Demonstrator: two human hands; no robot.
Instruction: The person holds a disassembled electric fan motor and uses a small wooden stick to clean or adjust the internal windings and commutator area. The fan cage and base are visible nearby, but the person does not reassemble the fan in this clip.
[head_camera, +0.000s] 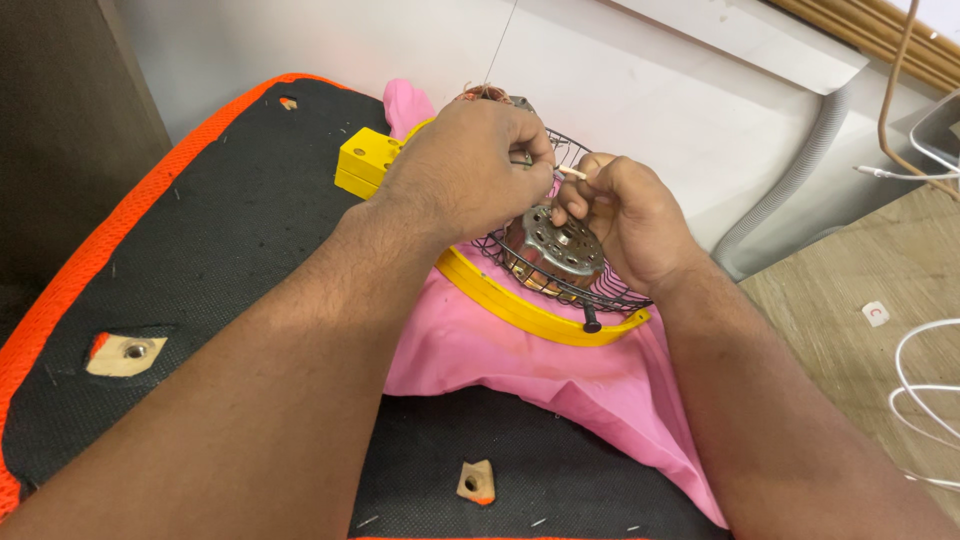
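White wall behind, black worktop (230, 230) with orange edge under a pink cloth (500, 350). On the cloth I see a yellow fan guard rim (520, 308) with a black wire cage (600, 290), and a metal motor (560, 245) sitting inside it. My left hand (465, 165) is closed over the motor top, what it pinches is hidden. My right hand (620, 215) is pinched on a thin pale stick (572, 172). Motor looks heavy and rigid, best held by its casing; copper windings look fragile
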